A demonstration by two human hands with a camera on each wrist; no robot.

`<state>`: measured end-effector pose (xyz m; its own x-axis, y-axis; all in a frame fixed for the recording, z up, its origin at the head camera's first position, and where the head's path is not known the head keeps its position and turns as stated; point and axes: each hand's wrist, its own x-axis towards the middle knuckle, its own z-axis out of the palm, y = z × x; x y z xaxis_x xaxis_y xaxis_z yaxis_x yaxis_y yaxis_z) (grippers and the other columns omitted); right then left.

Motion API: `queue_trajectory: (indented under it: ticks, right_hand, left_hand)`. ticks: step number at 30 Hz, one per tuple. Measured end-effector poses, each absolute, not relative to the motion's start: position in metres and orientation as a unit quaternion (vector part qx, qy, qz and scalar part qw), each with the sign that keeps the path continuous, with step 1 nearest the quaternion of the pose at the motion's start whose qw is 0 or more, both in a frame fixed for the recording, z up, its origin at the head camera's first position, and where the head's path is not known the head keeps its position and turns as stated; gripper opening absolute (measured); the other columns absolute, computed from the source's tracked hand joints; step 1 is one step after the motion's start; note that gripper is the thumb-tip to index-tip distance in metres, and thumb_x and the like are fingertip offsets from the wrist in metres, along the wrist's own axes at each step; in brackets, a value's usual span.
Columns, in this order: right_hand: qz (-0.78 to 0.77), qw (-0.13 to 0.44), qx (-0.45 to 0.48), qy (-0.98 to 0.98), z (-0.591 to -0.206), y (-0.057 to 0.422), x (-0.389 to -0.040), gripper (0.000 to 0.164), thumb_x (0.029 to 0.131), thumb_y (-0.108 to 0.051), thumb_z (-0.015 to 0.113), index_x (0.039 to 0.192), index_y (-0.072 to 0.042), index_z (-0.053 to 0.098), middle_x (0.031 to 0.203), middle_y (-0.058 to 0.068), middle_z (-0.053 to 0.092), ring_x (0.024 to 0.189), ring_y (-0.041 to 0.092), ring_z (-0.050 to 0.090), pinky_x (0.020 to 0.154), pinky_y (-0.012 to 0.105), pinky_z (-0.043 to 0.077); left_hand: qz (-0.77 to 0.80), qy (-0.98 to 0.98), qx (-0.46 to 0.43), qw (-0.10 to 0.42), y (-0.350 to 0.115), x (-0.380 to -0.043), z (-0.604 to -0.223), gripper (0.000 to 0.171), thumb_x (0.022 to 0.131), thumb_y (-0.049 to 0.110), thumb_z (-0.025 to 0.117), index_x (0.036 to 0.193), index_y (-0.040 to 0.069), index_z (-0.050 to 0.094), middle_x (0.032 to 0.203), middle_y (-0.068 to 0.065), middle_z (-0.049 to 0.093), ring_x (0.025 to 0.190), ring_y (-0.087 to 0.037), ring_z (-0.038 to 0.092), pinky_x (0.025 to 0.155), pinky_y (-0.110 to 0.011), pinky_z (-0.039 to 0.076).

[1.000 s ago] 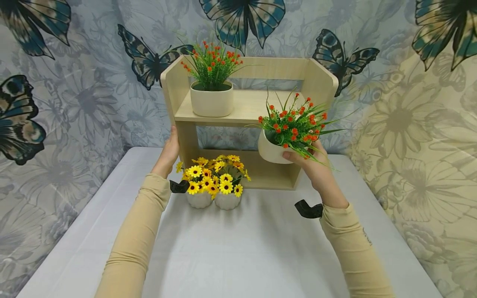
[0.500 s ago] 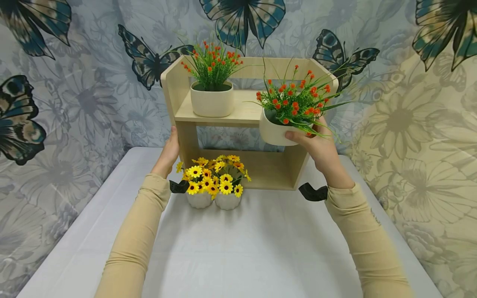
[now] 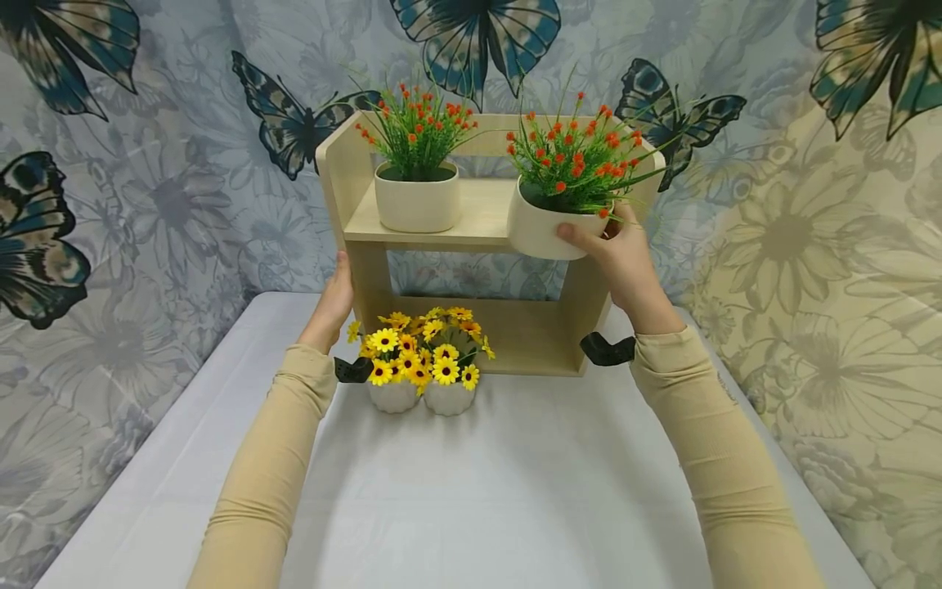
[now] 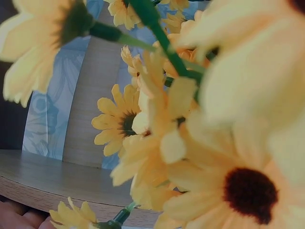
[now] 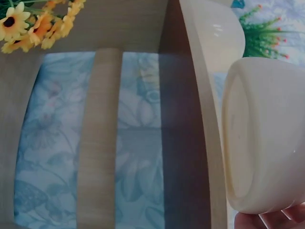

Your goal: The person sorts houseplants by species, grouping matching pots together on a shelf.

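Observation:
My right hand [image 3: 625, 266] grips an oval white pot [image 3: 540, 227] of grass with small red-orange flowers [image 3: 577, 159], thumb across its front. The pot is at the right front of the upper board [image 3: 478, 209] of a pale wooden shelf [image 3: 508, 327]. In the right wrist view the pot's underside [image 5: 243, 138] shows close beside the board's edge. My left hand [image 3: 331, 307] rests against the shelf's left side panel [image 3: 371, 278], fingers pointing up. A matching potted plant [image 3: 417, 196] stands on the upper board's left.
Two small white pots [image 3: 450, 398] with yellow daisy-like flowers [image 3: 445, 353] stand side by side before the shelf's lower left. These flowers fill most of the left wrist view. A white cloth [image 3: 471, 499] covers the table. Butterfly-patterned fabric [image 3: 184, 229] hangs behind.
My right hand has raised the potted plant from in front of the lower opening to upper-board height, and the pot has become more upright. My left hand has stayed at the shelf's side.

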<state>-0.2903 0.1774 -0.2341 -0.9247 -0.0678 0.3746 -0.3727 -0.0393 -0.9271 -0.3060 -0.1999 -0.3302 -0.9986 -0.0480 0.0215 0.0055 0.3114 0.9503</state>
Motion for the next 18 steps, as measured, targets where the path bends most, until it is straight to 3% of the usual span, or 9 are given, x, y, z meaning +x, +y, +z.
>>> queue_trajectory:
  ticks: [18]
  right_hand:
    - [0.699, 0.114, 0.144, -0.691, -0.220, 0.169, -0.315, 0.070, 0.076, -0.015, 0.079, 0.134, -0.017, 0.041, 0.129, 0.009, 0.046, 0.114, 0.021, 0.044, 0.093, 0.035, 0.035]
  left_hand:
    - [-0.583, -0.812, 0.009, 0.018, -0.200, -0.306, -0.329, 0.086, 0.085, 0.071, 0.004, 0.148, 0.013, -0.008, 0.153, -0.008, -0.011, 0.137, -0.026, -0.012, 0.108, -0.047, -0.005]
